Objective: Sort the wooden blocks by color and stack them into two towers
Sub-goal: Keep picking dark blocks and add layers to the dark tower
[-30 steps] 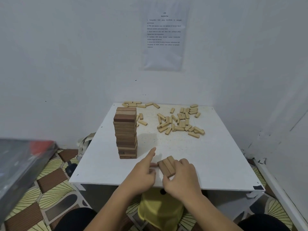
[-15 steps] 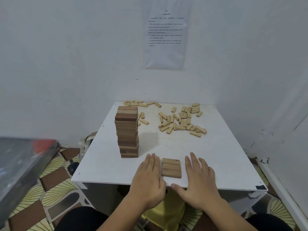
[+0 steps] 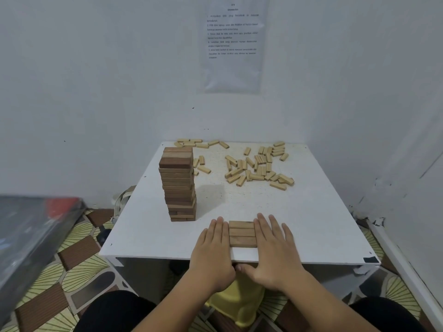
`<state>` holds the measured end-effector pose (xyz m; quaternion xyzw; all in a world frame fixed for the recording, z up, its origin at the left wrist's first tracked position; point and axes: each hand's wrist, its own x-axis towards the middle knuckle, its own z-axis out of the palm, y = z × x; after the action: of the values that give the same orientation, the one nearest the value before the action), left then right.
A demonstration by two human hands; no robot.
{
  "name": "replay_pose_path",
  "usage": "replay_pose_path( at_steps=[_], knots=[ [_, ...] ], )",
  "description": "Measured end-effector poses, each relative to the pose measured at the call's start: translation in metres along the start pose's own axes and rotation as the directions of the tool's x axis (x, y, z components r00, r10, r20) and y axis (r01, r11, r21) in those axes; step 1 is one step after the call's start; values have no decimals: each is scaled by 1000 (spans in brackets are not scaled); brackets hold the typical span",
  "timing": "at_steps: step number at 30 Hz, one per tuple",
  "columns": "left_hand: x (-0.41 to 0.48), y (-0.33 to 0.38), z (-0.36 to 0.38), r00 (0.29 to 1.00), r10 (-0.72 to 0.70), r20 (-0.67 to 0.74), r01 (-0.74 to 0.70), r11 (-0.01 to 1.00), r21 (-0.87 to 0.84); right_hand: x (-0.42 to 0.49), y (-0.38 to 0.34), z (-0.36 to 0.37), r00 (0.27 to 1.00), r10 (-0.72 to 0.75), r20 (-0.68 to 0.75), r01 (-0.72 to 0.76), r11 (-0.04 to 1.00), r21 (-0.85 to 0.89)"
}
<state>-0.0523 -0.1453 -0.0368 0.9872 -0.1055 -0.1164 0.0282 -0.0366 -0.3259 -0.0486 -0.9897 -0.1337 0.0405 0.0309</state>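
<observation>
You are squaring a row of three blocks [image 3: 242,234] near the front edge of the worktop [image 3: 323,224], your left hand [image 3: 212,255] and right hand [image 3: 275,255] pressing its ends with fingers [image 3: 219,228] straight, grasping nothing. Uneven pressure is risking a skewed row (or one sliding off the edge), and a careless left-hand lift could be clipping the slightly crooked dark tower [image 3: 178,185] nearby.

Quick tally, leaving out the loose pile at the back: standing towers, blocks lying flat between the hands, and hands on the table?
Tower: 1
Flat blocks: 3
Hands: 2 (left hand, right hand)
Total: 6
</observation>
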Motion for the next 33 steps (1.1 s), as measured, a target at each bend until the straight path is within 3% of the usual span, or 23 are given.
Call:
replay_pose_path(
  at_steps=[7,12,23,33],
  knots=[
    [1,-8,1,998,62,29,-63,998,27,1,5,1,999,-42,14,42,999,-10],
    [3,-25,4,988,147,-47,-148,988,-33,2,12,-4,996,-74,59,73,997,18],
    [6,-29,18,965,153,-212,-158,987,-10,1,19,0,994,-111,8,111,994,3],
    [10,-18,23,967,103,-232,-97,995,39,0,10,1,997,-81,10,81,997,-8]
  ],
)
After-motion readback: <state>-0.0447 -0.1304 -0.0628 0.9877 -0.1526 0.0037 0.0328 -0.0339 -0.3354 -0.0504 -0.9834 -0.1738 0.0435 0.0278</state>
